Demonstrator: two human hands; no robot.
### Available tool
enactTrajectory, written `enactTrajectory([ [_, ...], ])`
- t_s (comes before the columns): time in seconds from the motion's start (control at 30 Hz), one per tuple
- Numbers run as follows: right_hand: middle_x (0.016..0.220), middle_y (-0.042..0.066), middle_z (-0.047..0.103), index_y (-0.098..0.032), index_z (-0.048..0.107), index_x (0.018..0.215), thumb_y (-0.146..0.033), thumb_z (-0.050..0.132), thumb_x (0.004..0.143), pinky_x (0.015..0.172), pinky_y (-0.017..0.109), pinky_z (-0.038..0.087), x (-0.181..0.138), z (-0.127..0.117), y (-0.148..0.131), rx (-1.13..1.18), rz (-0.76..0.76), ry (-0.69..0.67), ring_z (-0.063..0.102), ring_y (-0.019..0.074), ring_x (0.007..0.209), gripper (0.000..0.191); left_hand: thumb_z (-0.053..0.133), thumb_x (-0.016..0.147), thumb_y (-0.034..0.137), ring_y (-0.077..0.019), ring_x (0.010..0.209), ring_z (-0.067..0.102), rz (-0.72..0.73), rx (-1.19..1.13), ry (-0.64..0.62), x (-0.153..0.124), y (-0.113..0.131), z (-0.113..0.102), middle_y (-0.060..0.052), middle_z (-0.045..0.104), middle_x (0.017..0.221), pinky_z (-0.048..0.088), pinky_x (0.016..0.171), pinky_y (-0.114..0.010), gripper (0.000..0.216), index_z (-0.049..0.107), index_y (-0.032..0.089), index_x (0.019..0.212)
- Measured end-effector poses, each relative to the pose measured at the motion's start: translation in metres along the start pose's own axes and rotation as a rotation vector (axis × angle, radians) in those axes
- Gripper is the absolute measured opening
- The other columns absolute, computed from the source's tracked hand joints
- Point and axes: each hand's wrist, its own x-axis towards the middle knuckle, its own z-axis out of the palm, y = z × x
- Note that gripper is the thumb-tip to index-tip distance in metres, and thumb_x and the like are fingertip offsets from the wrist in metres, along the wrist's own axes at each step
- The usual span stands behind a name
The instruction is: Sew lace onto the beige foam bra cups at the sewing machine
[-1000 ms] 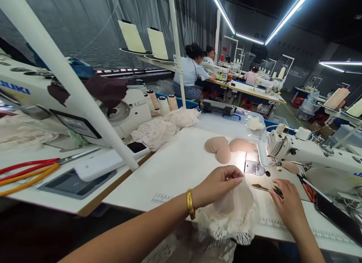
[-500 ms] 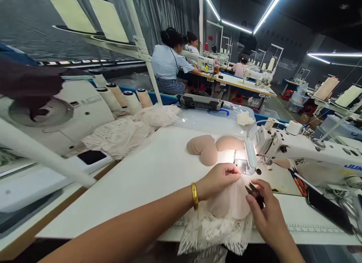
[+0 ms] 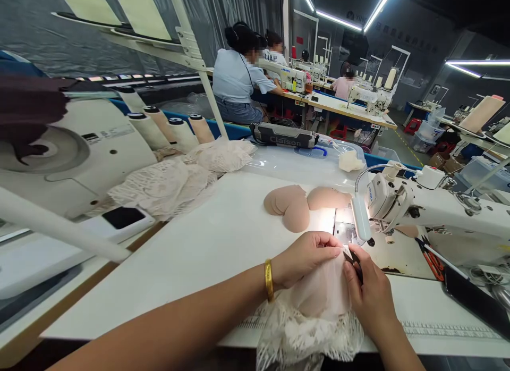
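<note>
My left hand [image 3: 305, 256] pinches the top edge of a pale lace-trimmed fabric piece [image 3: 314, 307] that lies on the white sewing table [image 3: 207, 243] and hangs over its front edge. A gold bangle sits on that wrist. My right hand [image 3: 368, 296] is closed around small dark thread snips [image 3: 354, 259], whose tips touch the fabric edge right beside my left fingers. A white sewing machine [image 3: 434, 211] with a lit lamp stands just right of both hands. Beige foam cups [image 3: 295, 206] lie behind my hands.
Heaped lace fabric [image 3: 175, 174] and thread cones [image 3: 167, 129] lie at the left by another machine [image 3: 79, 148]. A clear plastic box [image 3: 311, 166] sits at the table's back. Red-handled scissors [image 3: 432, 259] and a dark phone [image 3: 474, 302] lie at the right. Other people sew at tables behind.
My right hand picked the snips up off the table and carried them left to the fabric edge beside my left fingers. The view swung to the right.
</note>
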Motion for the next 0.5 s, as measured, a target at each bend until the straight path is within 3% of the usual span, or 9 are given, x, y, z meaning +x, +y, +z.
enactTrajectory([
  [0.17, 0.099, 0.006, 0.073, -0.023, 0.058, 0.133, -0.029, 0.044, 0.106, 0.069, 0.028, 0.055, 0.0001, 0.0030, 0.0030, -0.050, -0.095, 0.024, 0.072, 0.0194, 0.081, 0.032, 0.074, 0.071, 0.041, -0.0184, 0.077, 0.058, 0.015, 0.033, 0.007, -0.0013, -0.0011, -0.0001, -0.002, 0.067, 0.082, 0.046, 0.069, -0.029, 0.029, 0.070, 0.015, 0.083],
  [0.33, 0.081, 0.002, 0.062, -0.028, 0.059, 0.138, -0.022, 0.039, 0.104, 0.057, 0.025, 0.048, -0.0038, 0.0062, 0.0065, -0.141, -0.125, 0.014, 0.063, 0.0165, 0.064, 0.040, 0.073, 0.073, 0.043, -0.0179, 0.077, 0.057, 0.050, 0.082, 0.024, -0.0010, -0.0017, 0.0005, -0.002, 0.066, 0.078, 0.045, 0.070, -0.029, 0.029, 0.069, 0.016, 0.078],
  [0.5, 0.088, 0.002, 0.067, -0.030, 0.061, 0.137, -0.022, 0.044, 0.104, 0.060, 0.023, 0.053, -0.0033, 0.0016, 0.0034, 0.070, -0.074, -0.006, 0.067, 0.0153, 0.072, 0.038, 0.071, 0.074, 0.041, -0.0175, 0.078, 0.057, 0.110, 0.171, 0.019, -0.0005, -0.0002, 0.0002, -0.002, 0.066, 0.077, 0.043, 0.072, -0.029, 0.026, 0.070, 0.015, 0.076],
])
